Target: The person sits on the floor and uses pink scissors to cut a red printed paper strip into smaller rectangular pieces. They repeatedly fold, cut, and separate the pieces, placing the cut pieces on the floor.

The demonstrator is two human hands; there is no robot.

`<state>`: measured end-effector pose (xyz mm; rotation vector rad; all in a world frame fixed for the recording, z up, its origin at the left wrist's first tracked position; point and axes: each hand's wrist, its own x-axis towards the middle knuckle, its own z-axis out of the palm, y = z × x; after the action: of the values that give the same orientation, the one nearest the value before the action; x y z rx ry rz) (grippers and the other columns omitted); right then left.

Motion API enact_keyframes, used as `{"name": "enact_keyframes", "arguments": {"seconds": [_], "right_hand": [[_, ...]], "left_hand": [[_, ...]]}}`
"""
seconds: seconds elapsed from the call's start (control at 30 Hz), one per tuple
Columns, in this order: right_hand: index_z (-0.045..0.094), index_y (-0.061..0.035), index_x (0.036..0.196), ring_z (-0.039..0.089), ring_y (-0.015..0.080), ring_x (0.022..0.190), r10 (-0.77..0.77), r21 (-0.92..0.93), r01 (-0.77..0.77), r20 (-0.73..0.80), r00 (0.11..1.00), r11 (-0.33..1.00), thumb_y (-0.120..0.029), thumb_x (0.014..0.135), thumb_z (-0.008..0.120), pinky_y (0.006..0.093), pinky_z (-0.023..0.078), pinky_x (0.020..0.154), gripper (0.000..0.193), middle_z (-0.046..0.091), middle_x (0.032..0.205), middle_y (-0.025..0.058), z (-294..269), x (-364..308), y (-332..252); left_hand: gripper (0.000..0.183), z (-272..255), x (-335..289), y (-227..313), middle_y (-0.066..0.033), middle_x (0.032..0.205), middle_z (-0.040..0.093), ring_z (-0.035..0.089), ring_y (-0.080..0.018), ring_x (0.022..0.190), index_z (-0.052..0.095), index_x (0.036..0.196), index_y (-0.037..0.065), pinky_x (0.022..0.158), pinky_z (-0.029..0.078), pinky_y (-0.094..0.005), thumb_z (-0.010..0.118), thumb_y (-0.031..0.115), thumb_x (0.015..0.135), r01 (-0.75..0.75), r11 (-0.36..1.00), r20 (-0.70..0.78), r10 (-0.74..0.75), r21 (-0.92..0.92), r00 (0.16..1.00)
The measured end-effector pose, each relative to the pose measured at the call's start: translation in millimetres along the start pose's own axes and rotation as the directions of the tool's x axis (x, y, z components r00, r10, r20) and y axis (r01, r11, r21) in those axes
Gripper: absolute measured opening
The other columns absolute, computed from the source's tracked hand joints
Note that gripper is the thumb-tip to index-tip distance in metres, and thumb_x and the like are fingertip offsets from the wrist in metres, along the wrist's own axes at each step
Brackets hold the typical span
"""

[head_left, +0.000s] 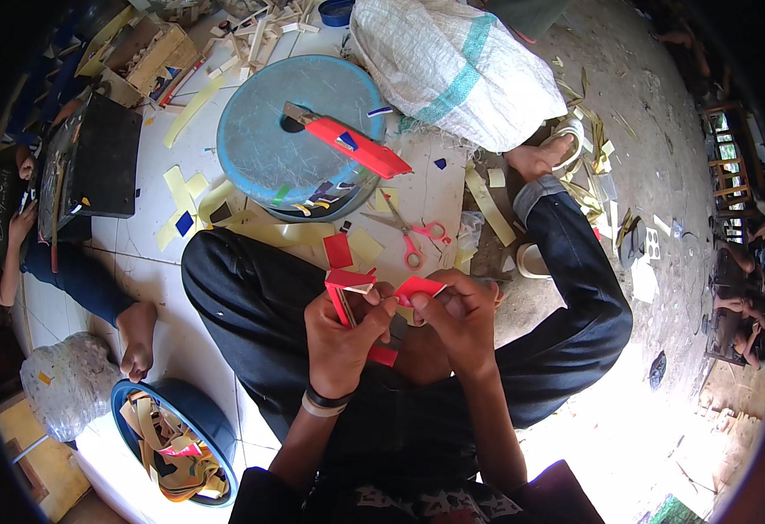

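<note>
Above my crossed legs, my left hand (339,345) is closed round a red angular piece (344,293) with a pale edge. My right hand (463,325) pinches a small red sheet (419,286), and the fingertips of both hands nearly meet there. Fingers hide part of both items. Just beyond my left hand is a red square scrap (338,251). Scissors (407,236) with red handles lie on the floor ahead. Farther off, a red utility knife (356,147) rests on a round blue stool (251,131).
A white woven sack (461,70) stands beyond the stool. A blue basin (225,437) of strips sits at lower left, beside a plastic bag (68,384). At left, a person's hand (21,225) is near a black panel (103,157). Yellow scraps (487,205) litter the floor.
</note>
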<state>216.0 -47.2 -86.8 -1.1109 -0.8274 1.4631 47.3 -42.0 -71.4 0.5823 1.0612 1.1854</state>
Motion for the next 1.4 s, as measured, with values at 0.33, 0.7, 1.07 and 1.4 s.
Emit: {"name": "enact_keyframes", "arguments": {"seconds": [0.33, 0.7, 1.07, 1.4], "right_hand": [[0.067, 0.0039, 0.112, 0.067, 0.0086, 0.082, -0.016, -0.066, 0.015, -0.013, 1.0, 0.998, -0.001, 0.098, 0.077, 0.0225, 0.055, 0.072, 0.018, 0.074, 0.098, 0.0068, -1, 1, -4], [0.069, -0.0003, 0.111, 0.065, 0.008, 0.084, 0.06, -0.027, -0.065, -0.154, 0.986, 0.998, -0.003, 0.095, 0.078, 0.0229, 0.051, 0.072, 0.019, 0.073, 0.096, 0.0051, 13, 2, -11], [0.08, -0.0092, 0.102, 0.067, 0.0181, 0.088, -0.41, -0.776, 0.265, 0.008, 0.912, 0.572, -0.006, 0.076, 0.09, 0.0306, 0.049, 0.086, 0.028, 0.069, 0.098, 0.0058, 26, -8, -26], [0.066, -0.0062, 0.11, 0.062, 0.0117, 0.093, 0.282, 0.318, -0.23, -0.128, 0.951, 0.92, -0.009, 0.097, 0.074, 0.0297, 0.049, 0.087, 0.016, 0.067, 0.104, 0.0019, -6, -4, -26]], "left_hand": [[0.019, -1, 0, 5, -0.0086, 0.102, 0.077, 0.06, -0.0033, 0.073, 0.066, 0.106, 0.002, 0.062, 0.048, -0.0205, 0.075, -0.007, 0.092, -0.008, 0.998, 0.006, 0.008, 0.067, 1.0], [0.022, 0, -1, 4, -0.0068, 0.102, 0.074, 0.067, -0.0073, 0.087, 0.064, 0.106, 0.002, 0.076, 0.053, -0.0229, 0.076, -0.009, 0.091, -0.017, 0.999, -0.005, 0.017, 0.032, 1.0], [0.021, 5, 1, 1, -0.0067, 0.1, 0.074, 0.069, -0.0097, 0.092, 0.064, 0.105, 0.001, 0.08, 0.055, -0.0248, 0.074, -0.011, 0.092, -0.092, 0.995, -0.008, 0.092, -0.036, 0.996], [0.02, -2, 0, 5, 0.0014, 0.093, 0.07, 0.059, -0.0026, 0.078, 0.069, 0.109, 0.002, 0.069, 0.048, -0.0197, 0.075, -0.008, 0.092, -0.182, 0.959, -0.086, 0.204, 0.219, 0.975]]}}
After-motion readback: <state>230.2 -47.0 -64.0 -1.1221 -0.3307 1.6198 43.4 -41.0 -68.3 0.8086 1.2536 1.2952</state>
